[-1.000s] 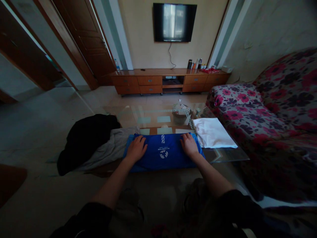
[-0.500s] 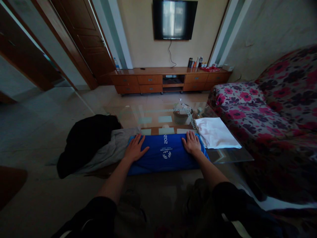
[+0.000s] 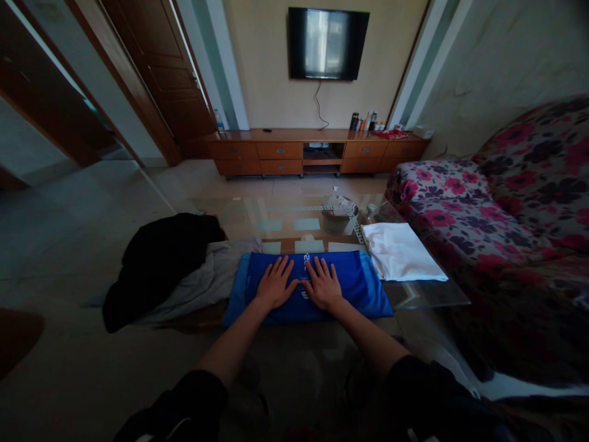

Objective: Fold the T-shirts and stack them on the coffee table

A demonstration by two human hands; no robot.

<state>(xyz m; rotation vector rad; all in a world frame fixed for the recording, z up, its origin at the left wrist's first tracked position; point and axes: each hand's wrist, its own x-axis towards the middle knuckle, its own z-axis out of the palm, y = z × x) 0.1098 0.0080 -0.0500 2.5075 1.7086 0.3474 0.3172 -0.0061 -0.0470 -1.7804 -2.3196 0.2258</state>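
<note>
A folded blue shirt (image 3: 363, 294) with white print lies flat on the glass coffee table (image 3: 442, 298). My left hand (image 3: 276, 284) rests palm down on it, left of the print, fingers spread. Just right of the middle, my right hand (image 3: 324, 285) also presses flat on the cloth with its fingers apart. The two thumbs nearly meet and cover part of the print. Lighter blue cloth shows at both ends of the shirt. To its right lies a folded white garment (image 3: 402, 252); to its left is a grey garment (image 3: 202, 276) under a black one (image 3: 161, 258).
A bin (image 3: 338, 218) with crumpled paper and a small glass jar (image 3: 370, 212) appear near the table's far edge. A flowered sofa (image 3: 464, 209) stands on the right. Beyond are a wooden TV cabinet (image 3: 280, 150) and a wall-mounted television (image 3: 329, 46).
Both hands have slid inward from the shirt's two ends to its middle, staying flat on the cloth. The lighter blue ends now show more. The view has tilted slightly.
</note>
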